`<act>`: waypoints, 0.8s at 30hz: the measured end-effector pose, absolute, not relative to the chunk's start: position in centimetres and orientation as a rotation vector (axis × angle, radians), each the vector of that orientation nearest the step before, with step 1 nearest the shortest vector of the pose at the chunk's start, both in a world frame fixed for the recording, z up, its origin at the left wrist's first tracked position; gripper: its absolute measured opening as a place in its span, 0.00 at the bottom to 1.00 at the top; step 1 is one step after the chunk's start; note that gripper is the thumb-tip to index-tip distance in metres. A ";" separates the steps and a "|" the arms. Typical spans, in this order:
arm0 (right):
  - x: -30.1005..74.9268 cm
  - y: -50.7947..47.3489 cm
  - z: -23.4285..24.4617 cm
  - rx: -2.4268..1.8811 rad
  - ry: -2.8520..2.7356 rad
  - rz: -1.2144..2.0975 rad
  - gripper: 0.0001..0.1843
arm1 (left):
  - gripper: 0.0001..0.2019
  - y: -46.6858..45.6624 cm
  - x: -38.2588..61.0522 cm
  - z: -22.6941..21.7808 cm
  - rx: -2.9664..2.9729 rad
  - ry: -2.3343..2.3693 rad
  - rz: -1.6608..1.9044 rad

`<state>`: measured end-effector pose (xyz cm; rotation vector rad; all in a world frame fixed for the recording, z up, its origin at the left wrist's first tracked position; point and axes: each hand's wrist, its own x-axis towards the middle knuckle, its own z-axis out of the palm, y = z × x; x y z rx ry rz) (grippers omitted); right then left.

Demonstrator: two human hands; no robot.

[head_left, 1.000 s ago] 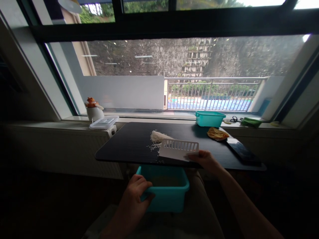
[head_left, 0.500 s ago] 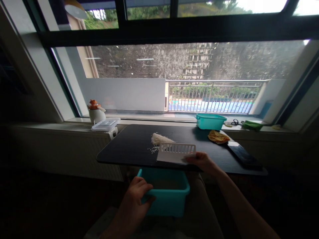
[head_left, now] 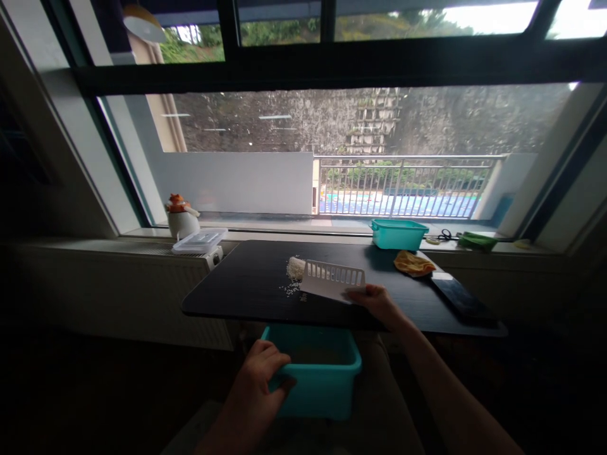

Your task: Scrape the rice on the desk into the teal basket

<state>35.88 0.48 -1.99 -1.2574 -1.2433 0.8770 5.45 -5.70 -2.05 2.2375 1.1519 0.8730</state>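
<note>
Rice partly hidden, right hand pinching scraper, left hand gripping bin (inside dim)

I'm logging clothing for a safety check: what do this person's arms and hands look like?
The left hand and right hand are ungloved. The right forearm is bare, with no sleeve, watch or bracelet in view; the left forearm looks bare too, though dim near the bottom edge. Rings or small markings cannot be made out.

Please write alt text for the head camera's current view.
A person's right hand holds a white slotted scraper by a rice pile on a black table; the left hand grips a turquoise bin below the near edge.
</note>
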 end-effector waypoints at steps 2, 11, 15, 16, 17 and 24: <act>35.4 0.4 -2.0 -1.263 -1.258 0.899 0.18 | 0.06 -5.7 5.5 -1.9 2.242 1.149 0.863; 35.8 -0.3 -2.2 -1.267 -1.282 0.923 0.17 | 0.06 -6.0 5.3 -1.8 2.246 1.155 0.843; 36.3 -0.5 -2.4 -1.249 -1.320 0.959 0.19 | 0.06 -6.0 5.4 -1.8 2.231 1.153 0.868; 36.4 -0.5 -2.5 -1.249 -1.320 0.962 0.19 | 0.06 -6.0 5.4 -1.8 2.229 1.150 0.875; 36.6 -0.6 -2.5 -1.250 -1.316 0.962 0.20 | 0.06 -6.0 5.4 -1.8 2.227 1.147 0.880; 37.5 -2.4 -2.0 -1.277 -1.287 0.994 0.20 | 0.06 -6.4 5.2 -1.3 2.223 1.134 0.871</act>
